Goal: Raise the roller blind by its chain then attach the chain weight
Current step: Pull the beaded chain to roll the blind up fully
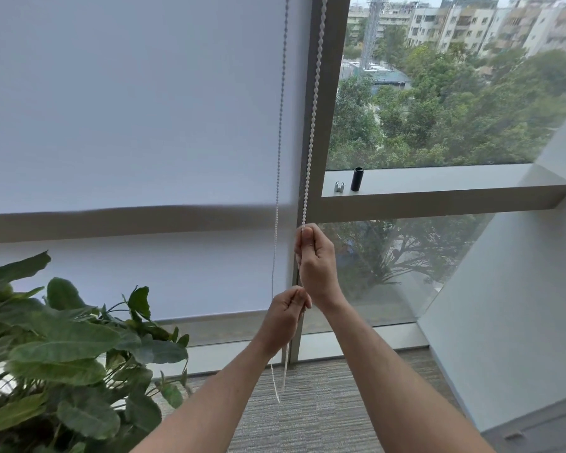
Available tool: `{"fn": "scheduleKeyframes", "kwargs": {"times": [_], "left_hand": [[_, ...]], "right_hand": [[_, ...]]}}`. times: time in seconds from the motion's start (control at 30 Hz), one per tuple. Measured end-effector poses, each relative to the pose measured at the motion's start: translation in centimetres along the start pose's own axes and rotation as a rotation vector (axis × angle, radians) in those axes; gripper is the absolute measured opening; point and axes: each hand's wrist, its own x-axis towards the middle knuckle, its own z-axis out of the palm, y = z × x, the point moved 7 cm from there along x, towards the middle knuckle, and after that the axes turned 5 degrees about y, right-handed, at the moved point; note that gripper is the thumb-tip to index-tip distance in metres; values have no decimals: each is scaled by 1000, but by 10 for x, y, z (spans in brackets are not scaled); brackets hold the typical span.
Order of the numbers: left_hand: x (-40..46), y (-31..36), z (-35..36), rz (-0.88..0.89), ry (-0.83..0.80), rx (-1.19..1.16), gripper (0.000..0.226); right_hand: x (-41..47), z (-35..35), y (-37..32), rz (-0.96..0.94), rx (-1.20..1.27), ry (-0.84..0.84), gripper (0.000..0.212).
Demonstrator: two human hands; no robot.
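Fingers both hands (317,256) (286,310) curled | gripping chain (314,103)

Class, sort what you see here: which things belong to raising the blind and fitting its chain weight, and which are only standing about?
Belong to the job:
roller blind
bead chain, gripped by the right hand and the left hand
black cylinder and small metal piece on the sill, probably the weight parts

Standing about:
potted plant
carpet

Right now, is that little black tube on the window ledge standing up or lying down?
Standing upright. The black tube rests on its end on the ledge, beside a small silver piece.
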Motion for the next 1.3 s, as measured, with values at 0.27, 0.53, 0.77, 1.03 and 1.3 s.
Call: {"fn": "scheduleKeyframes", "kwargs": {"times": [0.27,0.53,0.77,1.03,1.3], "left_hand": [[21,22,-19,-7,-29,56,40],[40,161,-22,330,25,-189,36],[44,182,-12,426,69,-296,39],[41,177,-7,417,73,-332,40],[25,116,-4,273,92,-289,34]], "right_hand": [[-16,-9,22,-2,-150,2,39],[-46,-5,58,67,-192,-63,43],[-49,-2,56,67,-179,-91,41],[-21,-13,43,261,18,-289,37],[46,-8,-75,46,249,-161,47]]}}
